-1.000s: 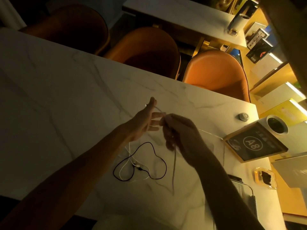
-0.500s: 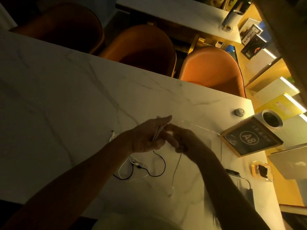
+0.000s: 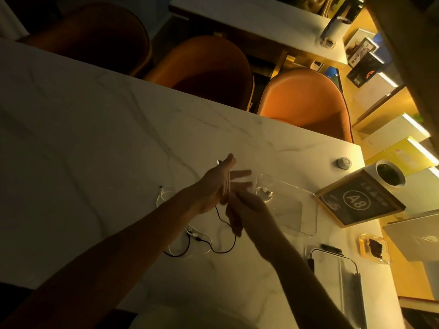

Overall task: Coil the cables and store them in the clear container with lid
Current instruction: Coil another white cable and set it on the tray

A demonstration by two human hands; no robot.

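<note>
White cable (image 3: 226,186) wraps the flat, straight-fingered left hand (image 3: 218,184); right hand (image 3: 240,210) seemingly pinches it; sign (image 3: 358,200) reads "A8".

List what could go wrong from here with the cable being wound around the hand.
1. The white cable is looped around the straight fingers of the left hand; with nothing curled over the loops, they might slide off.
2. The right hand works just above the black cable lying loose on the table; it may snag or tangle.
3. The clear container sits close by and could be knocked.
</note>
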